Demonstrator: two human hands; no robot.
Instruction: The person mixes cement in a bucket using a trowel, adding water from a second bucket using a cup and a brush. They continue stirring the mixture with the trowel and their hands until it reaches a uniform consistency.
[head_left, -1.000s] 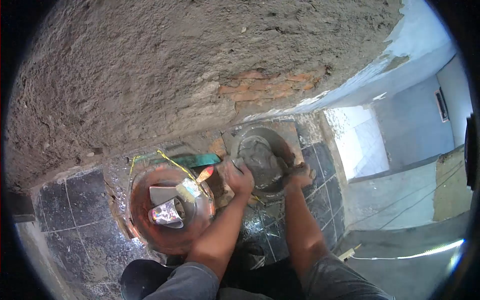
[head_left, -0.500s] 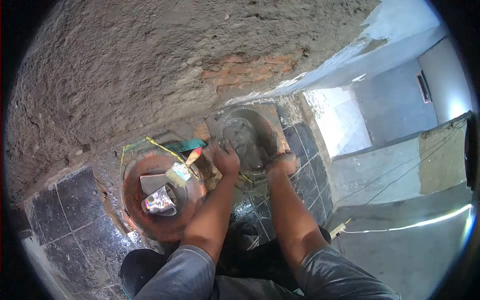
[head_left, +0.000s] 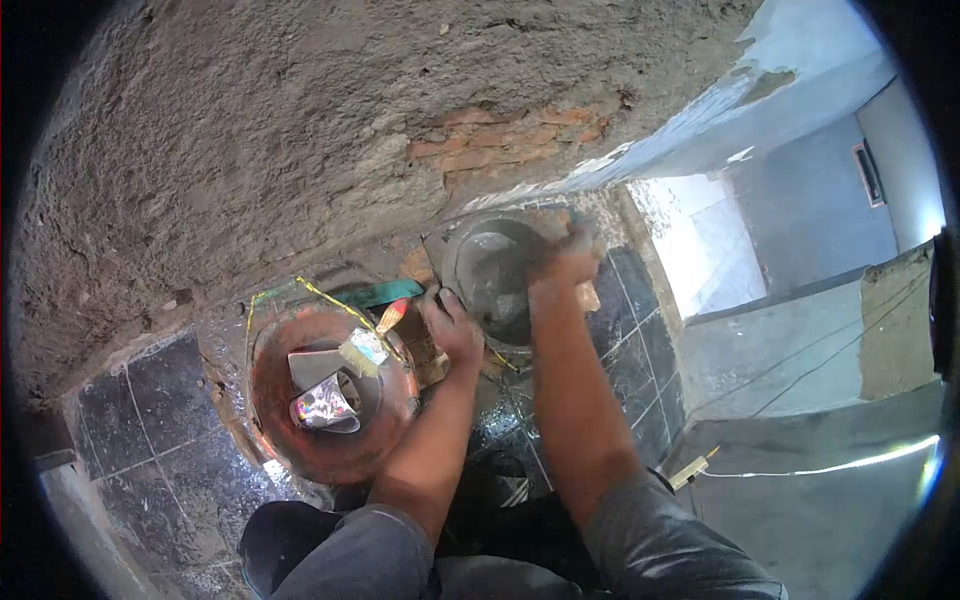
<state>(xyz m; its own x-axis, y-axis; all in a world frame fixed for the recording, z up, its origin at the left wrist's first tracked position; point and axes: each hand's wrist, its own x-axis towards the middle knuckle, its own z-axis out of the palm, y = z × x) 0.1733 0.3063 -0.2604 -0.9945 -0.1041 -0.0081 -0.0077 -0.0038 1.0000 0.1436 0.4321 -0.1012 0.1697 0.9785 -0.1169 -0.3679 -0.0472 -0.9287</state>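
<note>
Gripping the near-left rim of the mortar pan (head_left: pixel 490 275), the left hand (head_left: pixel 452 328) is closed on it. The right hand (head_left: pixel 563 262) rests over the pan's far-right edge; its grip cannot be determined. An orange bucket (head_left: pixel 330 445) sits left.

Both forearms extended forward and downward, hands at different reach.

The left hand (head_left: pixel 452 330) lies nearer the body, fingers curled in a closed grasp, knuckles up, forearm bare below a grey sleeve. The right hand (head_left: pixel 565 262) reaches further out, back of the hand toward the camera, fingers bent downward and hidden from view; its forearm runs almost straight away from the body.
</note>
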